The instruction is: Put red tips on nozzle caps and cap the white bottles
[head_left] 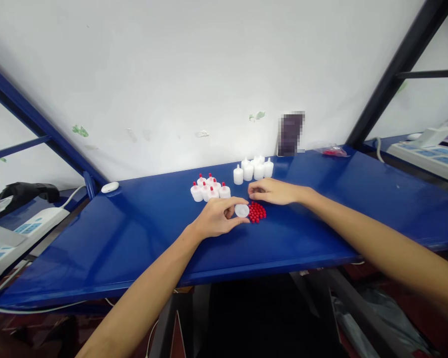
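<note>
My left hand (pixel 218 217) grips a small white plastic bottle (pixel 242 211) between thumb and fingers, its round base turned toward me. Just beyond, a cluster of small red caps (pixel 257 213) lies on the blue table. My right hand (pixel 271 191) is above and behind the caps, its fingers curled together; what they hold, if anything, is hidden. Behind my left hand stand several white bottles with red caps (pixel 197 193) on their nozzles. Farther back, near the wall, several white bottles without caps (pixel 248 171) stand upright in a group.
The blue table (pixel 145 233) runs along a white wall. A blurred dark phone-like object (pixel 291 134) leans against the wall. A clear bag with red pieces (pixel 334 150) lies at the back right, and a small white case (pixel 110 187) at the back left. Power strips (pixel 33 226) flank the table.
</note>
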The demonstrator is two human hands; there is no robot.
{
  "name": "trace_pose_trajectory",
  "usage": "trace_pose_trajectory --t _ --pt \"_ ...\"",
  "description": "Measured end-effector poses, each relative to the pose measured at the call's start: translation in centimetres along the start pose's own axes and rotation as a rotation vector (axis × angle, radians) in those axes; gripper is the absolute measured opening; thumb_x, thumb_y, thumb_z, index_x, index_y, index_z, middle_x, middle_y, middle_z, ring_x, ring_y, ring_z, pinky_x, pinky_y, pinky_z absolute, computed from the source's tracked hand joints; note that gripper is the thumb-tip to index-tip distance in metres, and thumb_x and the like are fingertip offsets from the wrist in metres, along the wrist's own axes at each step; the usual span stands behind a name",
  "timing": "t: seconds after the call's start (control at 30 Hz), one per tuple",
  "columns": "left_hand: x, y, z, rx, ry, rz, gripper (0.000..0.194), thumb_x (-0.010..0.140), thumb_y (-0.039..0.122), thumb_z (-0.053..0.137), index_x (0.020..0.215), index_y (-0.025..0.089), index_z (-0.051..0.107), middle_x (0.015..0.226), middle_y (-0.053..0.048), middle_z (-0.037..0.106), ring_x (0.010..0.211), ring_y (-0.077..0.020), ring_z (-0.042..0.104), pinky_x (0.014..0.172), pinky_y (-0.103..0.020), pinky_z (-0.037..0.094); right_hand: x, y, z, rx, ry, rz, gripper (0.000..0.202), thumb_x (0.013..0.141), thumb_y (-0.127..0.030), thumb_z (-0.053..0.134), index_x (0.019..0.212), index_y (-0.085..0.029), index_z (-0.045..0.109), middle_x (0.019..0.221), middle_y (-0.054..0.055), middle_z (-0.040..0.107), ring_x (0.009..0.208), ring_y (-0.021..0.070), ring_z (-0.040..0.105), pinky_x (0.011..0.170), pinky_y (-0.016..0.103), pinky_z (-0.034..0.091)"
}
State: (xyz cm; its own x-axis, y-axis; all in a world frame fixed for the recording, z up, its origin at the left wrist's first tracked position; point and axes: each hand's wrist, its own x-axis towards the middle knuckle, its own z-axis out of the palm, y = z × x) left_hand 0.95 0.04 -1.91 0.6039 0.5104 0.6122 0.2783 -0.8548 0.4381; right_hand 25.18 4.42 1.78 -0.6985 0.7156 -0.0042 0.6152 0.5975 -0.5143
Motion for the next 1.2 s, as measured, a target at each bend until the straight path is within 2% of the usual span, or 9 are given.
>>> trace_pose_trajectory --t 0.13,0.27,0.43,0.53,0.63,0.77,1.0,1.2 --pt "0.0 0.3 0.0 0.068 -0.037 0.001 0.032 0.085 0.038 0.072 0.108 0.016 0.067 0.056 0.008 0.045 0.049 -0.0069 0.038 0.052 -0.021 0.034 0.0 0.0 0.0 -0.004 -0.027 0.045 0.016 0.088 -0.029 0.052 0.08 -0.017 0.06 0.07 0.001 0.059 0.062 0.014 0.049 0.06 0.027 0.034" --pt "0.1 0.8 0.1 0.089 -0.048 -0.117 0.031 0.091 0.039 0.064 0.112 0.016 0.063 0.055 0.008 0.044 0.049 -0.0078 0.041 0.054 -0.022 0.034 0.2 0.4 0.2 -0.022 -0.011 0.057 0.014 0.087 -0.027 0.052 0.079 -0.018 0.059 0.066 0.0 0.058 0.06 0.014 0.049 0.058 0.027 0.033" --pt "0.3 1.8 0.1 -0.106 -0.112 -0.272 0.026 0.099 0.041 0.047 0.096 0.017 0.056 0.061 0.006 0.048 0.052 -0.0086 0.042 0.055 -0.024 0.032 0.4 0.6 0.4 -0.053 0.074 0.044 0.02 0.091 -0.031 0.049 0.078 -0.018 0.056 0.068 0.002 0.058 0.062 0.0144 0.05 0.061 0.028 0.034" --pt "0.5 2.3 0.1 -0.269 -0.123 -0.339 0.031 0.102 0.041 0.039 0.087 0.017 0.052 0.063 0.004 0.051 0.058 -0.0097 0.045 0.06 -0.024 0.035 0.3 0.1 0.3 -0.045 0.052 0.058 0.024 0.092 -0.036 0.051 0.075 -0.018 0.055 0.067 0.001 0.058 0.061 0.0138 0.048 0.06 0.028 0.033" --pt "0.6 2.2 0.2 -0.388 -0.135 -0.408 0.033 0.102 0.043 0.038 0.086 0.017 0.051 0.061 0.004 0.051 0.057 -0.0096 0.044 0.06 -0.023 0.035 0.2 -0.4 0.4 -0.068 0.021 0.092 0.027 0.088 -0.037 0.057 0.068 -0.019 0.051 0.062 -0.001 0.054 0.057 0.0124 0.045 0.057 0.028 0.031" --pt "0.7 1.8 0.3 -0.421 -0.145 -0.509 0.034 0.1 0.046 0.039 0.085 0.018 0.051 0.055 0.005 0.05 0.051 -0.009 0.042 0.054 -0.021 0.033 0.5 -0.3 0.6 -0.12 0.021 0.121 0.03 0.087 -0.035 0.058 0.063 -0.02 0.048 0.058 -0.002 0.051 0.055 0.0117 0.044 0.055 0.028 0.029" --pt "0.8 1.5 0.3 -0.375 -0.157 -0.582 0.036 0.098 0.049 0.039 0.082 0.018 0.051 0.05 0.006 0.052 0.042 -0.0082 0.043 0.049 -0.02 0.035 0.6 1.0 0.3 -0.175 0.086 0.139 0.025 0.091 -0.034 0.051 0.073 -0.018 0.058 0.067 0.003 0.06 0.062 0.0145 0.05 0.06 0.028 0.032" --pt "0.8 1.4 0.3 -0.328 -0.164 -0.593 0.038 0.099 0.048 0.04 0.079 0.018 0.05 0.049 0.005 0.055 0.038 -0.0083 0.046 0.046 -0.019 0.037 -0.4 0.6 -1.1 -0.146 0.04 0.183 0.025 0.087 -0.039 0.055 0.076 -0.018 0.064 0.068 0.003 0.063 0.063 0.0163 0.053 0.061 0.029 0.035"
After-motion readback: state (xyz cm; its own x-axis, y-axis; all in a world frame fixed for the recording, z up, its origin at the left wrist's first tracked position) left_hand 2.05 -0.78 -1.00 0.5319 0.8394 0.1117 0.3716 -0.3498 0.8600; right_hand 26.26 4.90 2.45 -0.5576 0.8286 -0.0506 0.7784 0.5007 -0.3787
